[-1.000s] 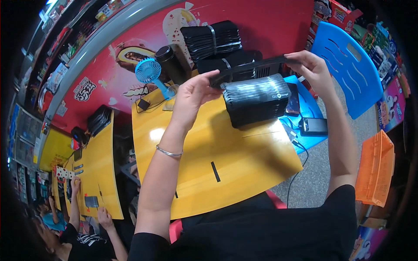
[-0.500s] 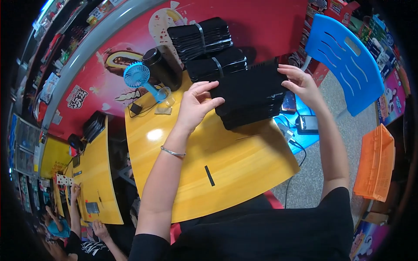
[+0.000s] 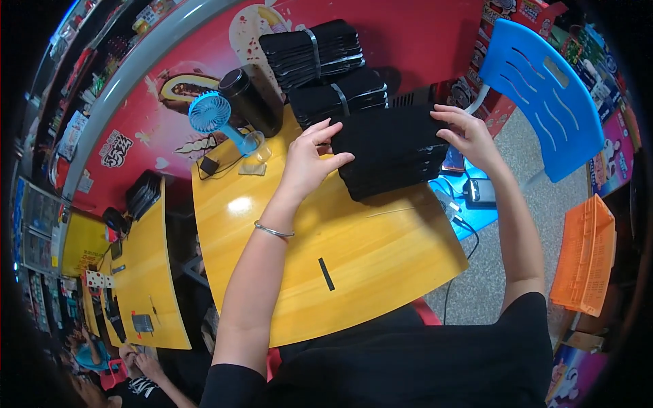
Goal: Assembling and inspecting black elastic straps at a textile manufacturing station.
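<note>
Stack of flat black pieces [image 3: 389, 155] sits on the yellow surface [image 3: 381, 272], between left hand [image 3: 308, 161] and right hand [image 3: 474, 138], its long axis running roughly left to right. Both hands are spread, thumbs apart from fingers, touching opposite ends near the top; neither is clearly nearer.

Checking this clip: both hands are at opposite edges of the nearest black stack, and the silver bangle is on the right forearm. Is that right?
Not quite: the head view shows the silver bangle on the left forearm. The left hand and right hand are indeed at opposite edges of the nearest black stack.
</note>
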